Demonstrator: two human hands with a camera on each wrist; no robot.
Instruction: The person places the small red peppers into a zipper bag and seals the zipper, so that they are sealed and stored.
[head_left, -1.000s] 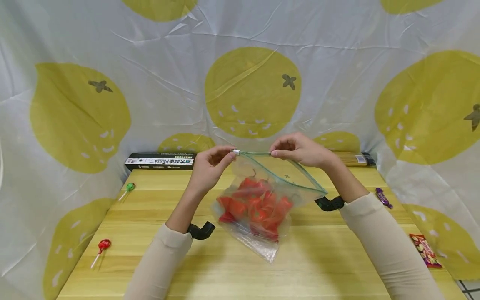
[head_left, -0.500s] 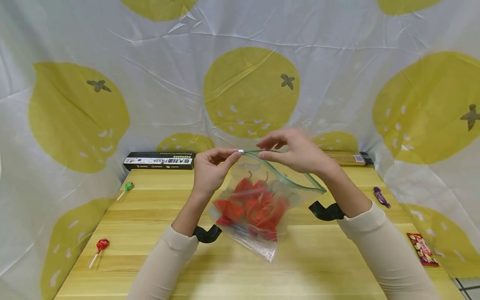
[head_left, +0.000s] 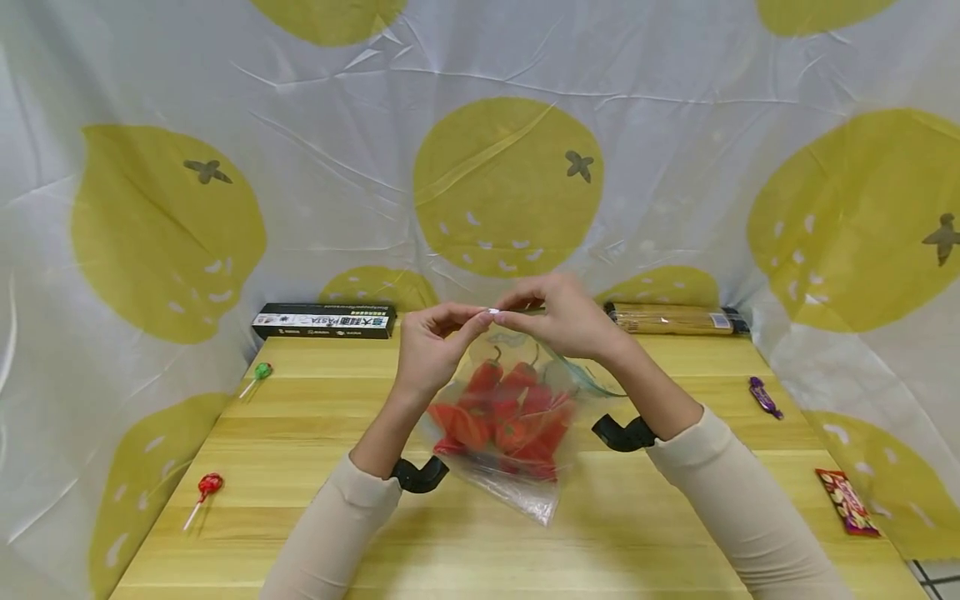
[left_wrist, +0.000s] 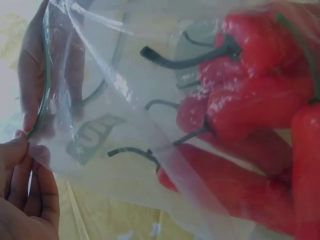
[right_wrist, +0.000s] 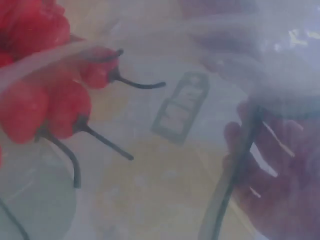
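Observation:
A clear zip bag (head_left: pixel 517 493) with a green zip edge holds several red peppers (head_left: pixel 517 421) with dark curved stems. It hangs over the table from my two hands, its lower end pointing down. My left hand (head_left: pixel 431 354) pinches the top edge at the left, thumb against finger, beside the white slider (head_left: pixel 492 311). Right by it, my right hand (head_left: pixel 566 321) pinches the zip edge between thumb and fingers. To the right of the right hand, the zip edge droops with its two sides apart. Peppers (left_wrist: pixel 265 105) show through the plastic in the left wrist view.
On the wooden table (head_left: pixel 300 517) a black pasta box (head_left: pixel 326 321) and a long golden pack (head_left: pixel 667 318) stand at the back. Green (head_left: pixel 262 372) and red lollipops (head_left: pixel 210 484) lie left; a purple-wrapped candy (head_left: pixel 765 397) and a red snack packet (head_left: pixel 847 502) lie right.
My right hand has moved left along the zip edge until its fingertips meet the left hand's at the slider. The left hand has shifted slightly right, still pinching the bag.

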